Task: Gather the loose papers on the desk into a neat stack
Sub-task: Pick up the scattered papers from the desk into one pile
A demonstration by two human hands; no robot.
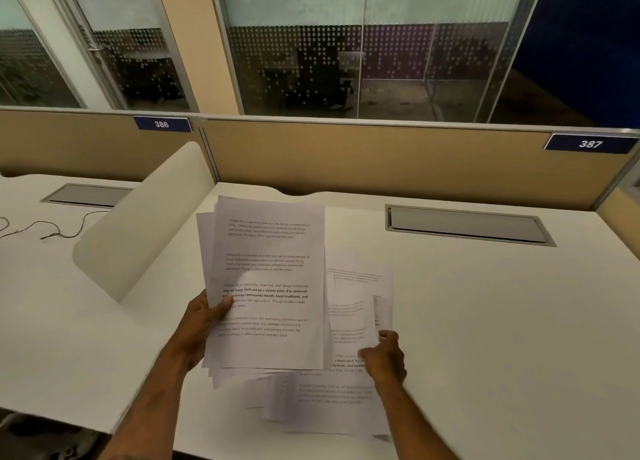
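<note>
— So, nearest first: what's at six o'clock?

— Loose printed sheets (332, 395) lie fanned and overlapping on the white desk (485, 321), near its front edge. The right hand (384, 357) at five o'clock pinches the edge of one of them, thumb over fingers.

— And the other hand?

— At seven o'clock, the left hand (204, 324) is clenched on a gathered stack of pages (266, 286), thumb across the printed face, fingers hidden behind. That stack is raised and tilted off the desk, its edges not squared; it overlaps the loose sheets below.

— Farther out?

— A curved white divider (138, 227) stands at ten o'clock, with a thin cable (52, 229) beyond it. A grey cable tray lid (467, 226) sits at two o'clock. Behind runs a tan partition (346, 158) bearing labels 386 (161, 124) and 387 (590, 144), then dotted glass (329, 61).
</note>
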